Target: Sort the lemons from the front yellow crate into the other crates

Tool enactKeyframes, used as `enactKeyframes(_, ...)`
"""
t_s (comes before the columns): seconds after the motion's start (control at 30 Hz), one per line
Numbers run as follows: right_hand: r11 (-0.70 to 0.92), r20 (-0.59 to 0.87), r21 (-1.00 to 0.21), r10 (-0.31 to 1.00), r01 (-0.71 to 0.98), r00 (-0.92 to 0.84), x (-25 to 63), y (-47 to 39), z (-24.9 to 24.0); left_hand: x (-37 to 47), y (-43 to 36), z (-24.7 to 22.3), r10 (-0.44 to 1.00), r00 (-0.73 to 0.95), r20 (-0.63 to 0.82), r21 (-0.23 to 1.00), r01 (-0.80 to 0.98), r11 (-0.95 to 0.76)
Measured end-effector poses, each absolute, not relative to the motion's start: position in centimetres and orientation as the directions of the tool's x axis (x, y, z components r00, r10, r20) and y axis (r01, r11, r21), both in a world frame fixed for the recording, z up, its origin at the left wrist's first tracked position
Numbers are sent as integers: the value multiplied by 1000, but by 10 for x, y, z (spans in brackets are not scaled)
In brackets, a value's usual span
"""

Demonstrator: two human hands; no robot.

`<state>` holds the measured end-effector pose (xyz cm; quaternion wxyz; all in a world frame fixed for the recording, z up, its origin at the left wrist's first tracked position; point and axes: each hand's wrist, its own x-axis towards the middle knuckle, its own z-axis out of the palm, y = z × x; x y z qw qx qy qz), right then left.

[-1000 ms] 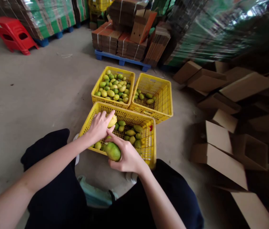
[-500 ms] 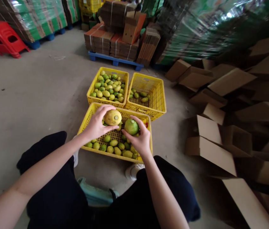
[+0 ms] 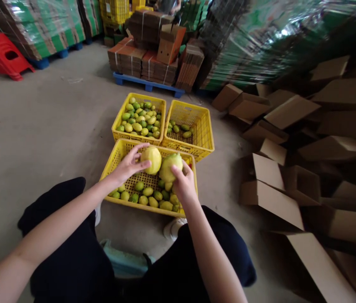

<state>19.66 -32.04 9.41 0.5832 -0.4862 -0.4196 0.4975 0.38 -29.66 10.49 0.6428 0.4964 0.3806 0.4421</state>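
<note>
My left hand (image 3: 129,163) is closed around a yellow lemon (image 3: 152,160), its fingers on the far side and the thumb in front. Beside it, my right hand (image 3: 184,180) grips a yellow-green lemon (image 3: 169,167) with a pointed end turned downward. Both fruits are held up above the near yellow crate (image 3: 108,165), close to each other. Green and yellow lemons (image 3: 148,191) lie in that crate, mostly along its near side. Part of its far side is hidden behind my hands.
Behind stand a yellow crate heaped with lemons (image 3: 138,118) and another yellow crate (image 3: 204,130) holding several green ones. Open cardboard boxes (image 3: 278,202) pile up on the right. A blue pallet (image 3: 148,84) carries flattened cartons. A red stool (image 3: 3,54) is at far left.
Both lemons have been turned in my fingers: the left one shows a smoother yellow side, the right one a yellower side. My hands have drawn slightly closer together. The view has shifted slightly.
</note>
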Motion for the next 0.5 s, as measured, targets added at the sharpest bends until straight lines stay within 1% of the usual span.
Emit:
enactKeyframes(0.03, -68, -110, -952, 986, -298, 125, 195, -319, 93, 5, -296, 104, 917, 364, -165, 924, -269, 273)
enactKeyframes(0.07, -138, -195, -909, 975, -394, 108, 193, -317, 92, 6, -296, 103, 880, 401, -253, 860, -324, 395)
enactKeyframes(0.13, -211, -298, -834, 950, -511, 94, 190, -313, 91, 7, -295, 103, 822, 438, -363, 739, -402, 540)
enactKeyframes(0.23, -345, -441, -736, 897, -582, 26, 190, -309, 95, 9, -293, 104, 782, 422, -458, 616, -484, 622)
enactKeyframes(0.33, -516, -564, -627, 817, -584, -116, 192, -307, 96, 9, -289, 101, 719, 425, -550, 531, -486, 694)
enactKeyframes(0.43, -587, -576, -583, 786, -561, -225, 193, -306, 89, 9, -285, 96, 641, 443, -626, 474, -437, 765)
enactKeyframes(0.5, -571, -557, -599, 801, -561, -220, 193, -306, 84, 9, -284, 96, 629, 417, -656, 469, -428, 772)
